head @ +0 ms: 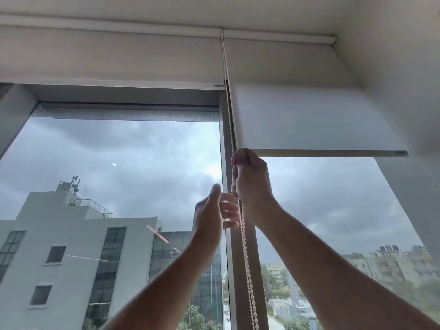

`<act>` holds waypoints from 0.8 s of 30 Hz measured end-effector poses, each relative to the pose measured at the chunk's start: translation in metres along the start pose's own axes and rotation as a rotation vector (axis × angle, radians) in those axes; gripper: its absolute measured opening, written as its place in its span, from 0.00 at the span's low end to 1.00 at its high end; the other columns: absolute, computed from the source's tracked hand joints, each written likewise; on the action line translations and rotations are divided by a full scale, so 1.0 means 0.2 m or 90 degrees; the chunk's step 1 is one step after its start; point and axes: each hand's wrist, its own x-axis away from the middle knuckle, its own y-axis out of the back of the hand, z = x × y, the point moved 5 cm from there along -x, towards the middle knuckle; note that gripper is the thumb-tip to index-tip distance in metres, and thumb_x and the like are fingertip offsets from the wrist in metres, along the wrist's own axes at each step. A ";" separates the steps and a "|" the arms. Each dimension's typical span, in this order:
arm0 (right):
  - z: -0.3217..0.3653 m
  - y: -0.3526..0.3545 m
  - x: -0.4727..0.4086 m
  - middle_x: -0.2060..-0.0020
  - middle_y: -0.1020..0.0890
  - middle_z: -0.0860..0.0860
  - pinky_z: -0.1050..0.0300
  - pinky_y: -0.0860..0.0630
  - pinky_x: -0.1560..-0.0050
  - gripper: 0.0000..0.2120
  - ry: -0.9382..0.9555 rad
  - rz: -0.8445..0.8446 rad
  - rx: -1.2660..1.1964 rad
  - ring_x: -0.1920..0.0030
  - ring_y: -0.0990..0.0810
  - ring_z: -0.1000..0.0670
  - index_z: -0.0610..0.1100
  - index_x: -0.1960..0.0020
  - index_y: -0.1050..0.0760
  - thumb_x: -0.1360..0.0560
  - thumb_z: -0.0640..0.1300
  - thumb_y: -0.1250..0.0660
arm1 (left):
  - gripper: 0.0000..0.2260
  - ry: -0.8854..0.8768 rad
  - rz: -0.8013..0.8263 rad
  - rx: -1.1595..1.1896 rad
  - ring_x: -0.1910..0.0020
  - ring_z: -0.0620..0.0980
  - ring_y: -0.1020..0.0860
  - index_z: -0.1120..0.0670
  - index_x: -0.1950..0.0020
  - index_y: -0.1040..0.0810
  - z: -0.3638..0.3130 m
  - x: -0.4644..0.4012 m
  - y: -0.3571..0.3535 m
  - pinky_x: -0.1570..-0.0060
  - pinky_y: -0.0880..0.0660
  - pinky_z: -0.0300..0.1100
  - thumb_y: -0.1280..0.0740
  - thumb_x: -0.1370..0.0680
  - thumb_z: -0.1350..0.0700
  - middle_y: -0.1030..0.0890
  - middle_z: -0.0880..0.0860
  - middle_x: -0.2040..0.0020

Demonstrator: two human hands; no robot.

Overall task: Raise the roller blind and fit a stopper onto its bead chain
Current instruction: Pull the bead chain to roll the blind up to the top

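Observation:
A white roller blind (309,120) hangs partly lowered over the right window pane, its bottom bar (333,153) level with the top of my right hand. The white bead chain (247,265) runs from the roller at the ceiling down along the window mullion. My right hand (252,179) is closed around the chain just below the bar. My left hand (214,215) is lower and to the left, fingers spread beside the chain, holding nothing that I can see. No stopper is visible.
A second blind (107,55) over the left pane is rolled nearly to the top. The grey mullion (242,270) stands behind the chain. The side wall (404,79) closes in at the right. Buildings and cloudy sky lie beyond the glass.

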 end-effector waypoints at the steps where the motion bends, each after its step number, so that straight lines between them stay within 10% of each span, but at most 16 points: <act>1: 0.00 0.00 0.02 0.70 0.30 0.49 0.54 0.33 0.68 0.17 0.012 0.006 0.010 0.72 0.32 0.50 0.51 0.67 0.27 0.25 0.36 0.45 | 0.24 -0.009 0.015 -0.014 0.66 0.52 0.17 0.59 0.54 0.18 -0.05 -0.04 -0.01 0.69 0.20 0.40 0.47 0.16 0.45 0.15 0.58 0.62; 8: -0.07 0.02 0.16 0.77 0.30 0.59 0.58 0.36 0.72 0.20 0.071 0.064 -0.010 0.76 0.34 0.56 0.59 0.64 0.24 0.16 0.50 0.45 | 0.19 -0.013 0.067 -0.006 0.65 0.49 0.21 0.55 0.55 0.20 -0.35 -0.21 -0.15 0.62 0.26 0.42 0.42 0.17 0.44 0.18 0.49 0.69; 11: -0.09 0.04 0.16 0.76 0.32 0.57 0.53 0.38 0.69 0.19 0.052 0.052 -0.011 0.73 0.37 0.53 0.56 0.66 0.27 0.18 0.54 0.46 | 0.12 -0.028 0.054 -0.045 0.77 0.46 0.30 0.58 0.55 0.20 -0.41 -0.22 -0.20 0.76 0.32 0.36 0.40 0.18 0.58 0.26 0.48 0.76; 24: -0.21 0.06 0.27 0.75 0.30 0.56 0.56 0.35 0.71 0.21 0.051 0.072 0.037 0.74 0.32 0.54 0.53 0.66 0.30 0.15 0.48 0.45 | 0.12 -0.108 -0.009 -0.117 0.80 0.42 0.31 0.58 0.56 0.18 -0.28 -0.15 -0.15 0.78 0.33 0.32 0.40 0.19 0.62 0.28 0.46 0.77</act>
